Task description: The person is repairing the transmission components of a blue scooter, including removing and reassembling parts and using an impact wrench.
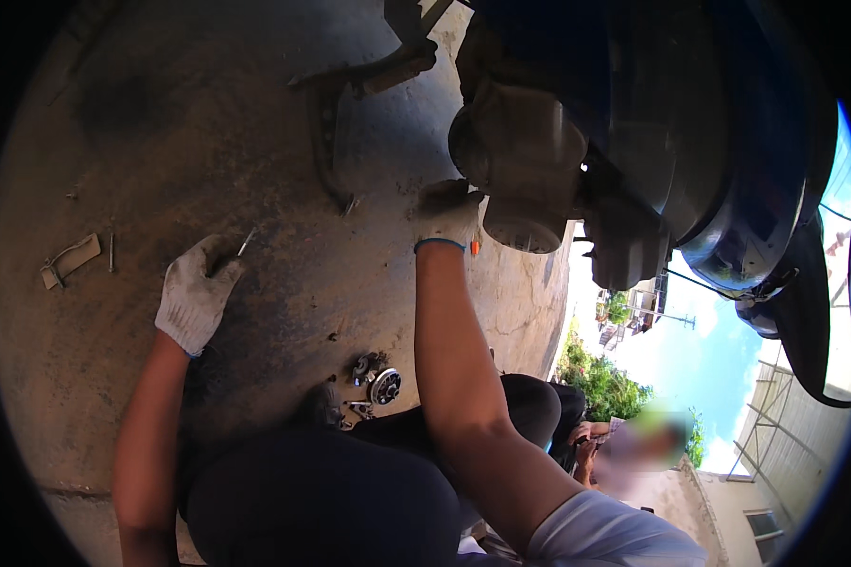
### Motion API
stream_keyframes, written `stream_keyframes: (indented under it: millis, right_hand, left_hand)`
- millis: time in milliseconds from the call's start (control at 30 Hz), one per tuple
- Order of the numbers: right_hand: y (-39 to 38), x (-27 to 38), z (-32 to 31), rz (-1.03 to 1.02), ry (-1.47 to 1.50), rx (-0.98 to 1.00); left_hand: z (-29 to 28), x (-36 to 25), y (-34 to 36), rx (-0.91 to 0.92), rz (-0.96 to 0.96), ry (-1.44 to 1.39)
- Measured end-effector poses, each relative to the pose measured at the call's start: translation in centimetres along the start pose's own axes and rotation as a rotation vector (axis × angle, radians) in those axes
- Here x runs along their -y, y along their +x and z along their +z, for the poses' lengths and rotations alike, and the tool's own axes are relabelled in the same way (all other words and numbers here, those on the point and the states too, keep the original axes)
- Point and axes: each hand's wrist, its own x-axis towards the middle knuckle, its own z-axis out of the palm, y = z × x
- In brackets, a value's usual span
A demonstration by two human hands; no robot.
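My left hand (201, 293), in a white work glove, is closed on a slim metal rod (248, 241), held over the concrete floor. My right hand (444, 219), also gloved, reaches up beside a dark cylindrical housing (520, 132) under a vehicle with dark blue panels (747, 189); its fingers curl in shadow around something I cannot make out, with a small orange piece (476, 248) just below. A dark bent metal frame (326, 142) is near that hand. To the left of my left hand lie a loose bolt (112, 252) and a cardboard scrap (76, 257).
The concrete floor (132, 378) holds a round metal hub (385, 386) and small parts near my dark shoe (323, 406). My bent legs fill the lower middle. Another person (596, 444) is close by on the right. Greenery, a wall (747, 501) and sky show beyond.
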Motion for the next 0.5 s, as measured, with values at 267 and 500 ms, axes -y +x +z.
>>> stream_keyframes:
  millis: [267,500]
  right_hand:
    - [-21.9,2.1,7.4,0.073,-0.916,0.502]
    - [-24.1,12.4,9.2,-0.04,-1.112,0.492]
  left_hand:
    - [5.8,-10.2,2.1,-0.051,0.607,0.023]
    - [8.0,-17.9,2.3,0.233,1.027,0.117]
